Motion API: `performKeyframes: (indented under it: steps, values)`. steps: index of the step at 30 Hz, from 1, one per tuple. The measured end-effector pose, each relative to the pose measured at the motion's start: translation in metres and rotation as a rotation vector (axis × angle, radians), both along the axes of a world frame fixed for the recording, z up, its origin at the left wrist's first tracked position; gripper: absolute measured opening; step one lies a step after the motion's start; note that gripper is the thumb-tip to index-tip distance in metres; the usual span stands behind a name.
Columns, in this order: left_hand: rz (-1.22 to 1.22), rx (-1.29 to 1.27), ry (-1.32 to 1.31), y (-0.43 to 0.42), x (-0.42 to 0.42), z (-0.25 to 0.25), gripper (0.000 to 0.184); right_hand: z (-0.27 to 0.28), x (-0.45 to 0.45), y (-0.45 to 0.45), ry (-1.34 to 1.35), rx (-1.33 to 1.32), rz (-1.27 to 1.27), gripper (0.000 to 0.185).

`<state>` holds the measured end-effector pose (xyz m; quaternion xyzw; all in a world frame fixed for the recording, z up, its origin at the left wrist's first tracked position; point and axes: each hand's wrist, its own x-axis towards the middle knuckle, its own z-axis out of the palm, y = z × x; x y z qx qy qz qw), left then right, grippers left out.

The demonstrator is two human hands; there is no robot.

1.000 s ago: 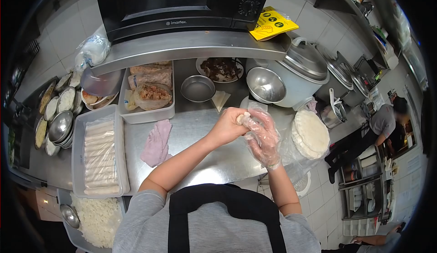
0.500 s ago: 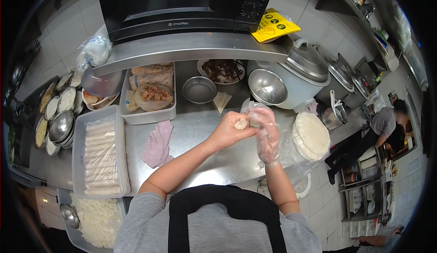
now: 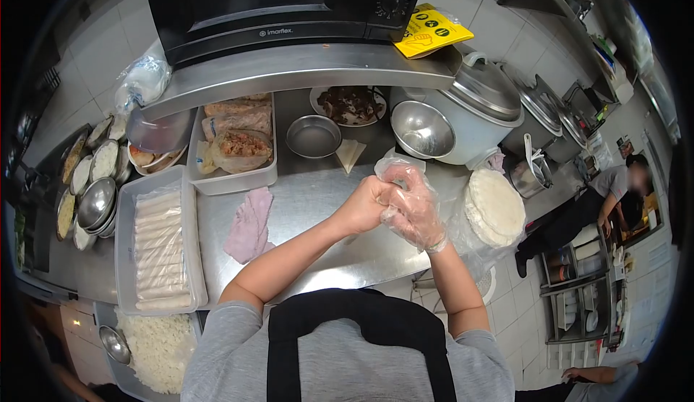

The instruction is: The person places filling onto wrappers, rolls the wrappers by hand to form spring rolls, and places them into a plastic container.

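On the surface (image 3: 311, 185), the cloth (image 3: 248, 226) has a tub of rolls (image 3: 189, 239) to its left and a tub of bags (image 3: 235, 182) behind it. Right of the cloth come my left grip (image 3: 361, 205), my right grip (image 3: 409, 210), then the stacked sheets (image 3: 496, 207).

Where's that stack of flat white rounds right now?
In the head view, the stack is on the right, beside the gloved right hand and in front of the large lidded pot.

Commercial kitchen — microwave (image 3: 278, 11), steel counter (image 3: 311, 178), pots (image 3: 486, 95)

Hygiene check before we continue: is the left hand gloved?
No, the left hand is bare, while the right hand wears a clear plastic glove.
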<state>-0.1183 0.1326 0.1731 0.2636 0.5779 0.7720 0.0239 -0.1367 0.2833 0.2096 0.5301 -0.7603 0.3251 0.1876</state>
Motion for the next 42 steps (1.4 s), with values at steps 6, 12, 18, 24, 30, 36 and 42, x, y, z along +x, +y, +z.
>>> performKeyframes:
  steps: [6,12,18,24,30,36,42]
  values:
    - [0.160,-0.180,0.098,-0.020,0.003,0.024,0.009,-0.003,0.001,-0.003,-0.422,-0.528,0.156,0.034]
    - [0.125,-0.158,0.136,-0.006,0.002,0.014,0.017,0.005,-0.001,0.002,-0.142,-0.123,0.061,0.041]
    - [0.119,-0.246,-0.176,-0.030,-0.013,0.010,0.025,-0.015,-0.019,-0.002,-0.354,-0.188,0.130,0.048]
    - [-0.081,0.785,-0.208,-0.086,-0.024,0.001,0.070,-0.097,-0.041,0.023,-1.602,0.075,0.680,0.067]
    - [-0.287,1.109,-0.417,-0.090,0.023,-0.042,0.092,-0.034,-0.081,0.061,-1.354,-0.013,0.347,0.042]
    - [-0.771,0.316,-0.517,-0.073,0.026,-0.088,0.076,0.058,-0.076,0.023,-0.901,0.377,0.286,0.026]
    - [-0.280,0.122,-0.433,-0.034,0.003,-0.053,0.032,0.053,-0.042,-0.030,-0.338,0.510,0.433,0.031]
